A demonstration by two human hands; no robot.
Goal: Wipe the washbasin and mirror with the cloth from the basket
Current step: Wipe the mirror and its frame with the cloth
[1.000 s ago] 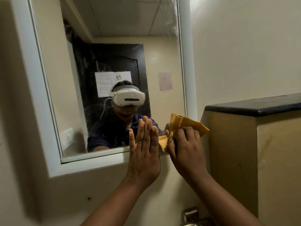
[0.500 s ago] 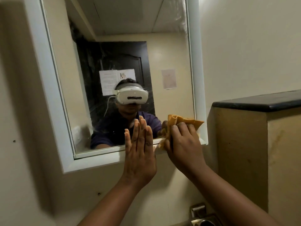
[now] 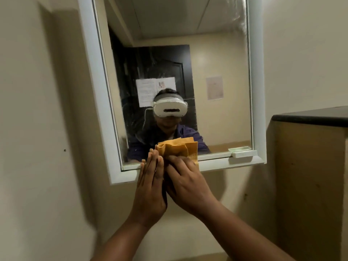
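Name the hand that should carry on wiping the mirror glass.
Right. The right hand already grips the orange cloth against the mirror's lower edge; the left hand is flat, open and holds nothing.

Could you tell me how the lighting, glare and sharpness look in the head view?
Head view: dim, warm light; the mirror shows streaky glare at its upper right and smears over the dark reflected door; both hands cast soft shadows on the wall; the cloth is slightly soft; wide-angle distortion tilts the white frame.

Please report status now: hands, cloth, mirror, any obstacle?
Right hand gripping orange cloth at mirror's bottom edge. Left hand flat, open, beside it. Nothing in the way.
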